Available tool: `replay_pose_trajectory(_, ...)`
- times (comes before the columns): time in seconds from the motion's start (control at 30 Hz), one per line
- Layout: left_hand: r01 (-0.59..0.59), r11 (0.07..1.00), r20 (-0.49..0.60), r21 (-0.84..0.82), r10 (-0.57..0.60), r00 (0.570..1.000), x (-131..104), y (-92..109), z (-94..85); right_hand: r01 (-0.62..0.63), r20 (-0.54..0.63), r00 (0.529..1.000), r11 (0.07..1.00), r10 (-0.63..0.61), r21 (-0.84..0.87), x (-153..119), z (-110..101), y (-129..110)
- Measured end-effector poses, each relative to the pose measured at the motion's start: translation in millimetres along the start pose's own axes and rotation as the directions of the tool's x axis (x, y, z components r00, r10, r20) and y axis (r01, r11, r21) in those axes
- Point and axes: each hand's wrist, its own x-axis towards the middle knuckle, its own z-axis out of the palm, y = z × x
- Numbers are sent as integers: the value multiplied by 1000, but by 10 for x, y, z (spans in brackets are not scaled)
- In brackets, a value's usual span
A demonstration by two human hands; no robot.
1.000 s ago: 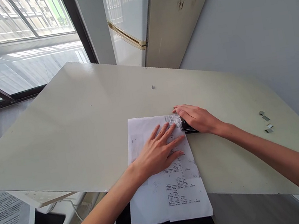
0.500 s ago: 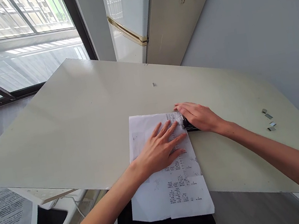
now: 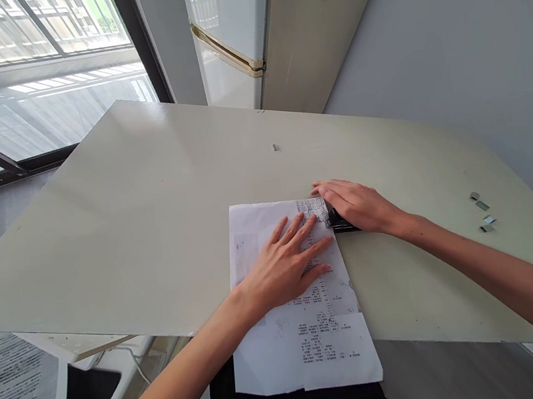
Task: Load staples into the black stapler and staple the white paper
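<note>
A printed white paper sheet [image 3: 272,360] lies on the table, its lower part hanging past the near edge. Flat on the sheet, fingers spread, rests my left hand [image 3: 285,267]. My right hand [image 3: 361,205] lies over a black stapler [image 3: 346,226] at the sheet's upper right edge, with the fingers wrapped over its top. Most of the stapler is hidden under that hand, and its front end meets the paper's edge.
Several small metallic pieces [image 3: 483,205] lie at the right of the white table [image 3: 147,211]; another small piece [image 3: 275,148] lies farther back. At the lower left are more printed paper [image 3: 14,394] and a dark flat object [image 3: 92,391]. A fridge [image 3: 225,37] stands behind.
My right hand and the stapler have shifted very slightly right. My left hand and the sheet look nearly unchanged, and the view has tilted a little.
</note>
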Motion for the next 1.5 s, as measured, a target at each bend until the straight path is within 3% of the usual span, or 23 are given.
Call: replay_pose_trajectory(1.5,-4,1000,4,13,4,1000,10,16,4,14,-32,999,1000,-14,-7,1,48,-5)
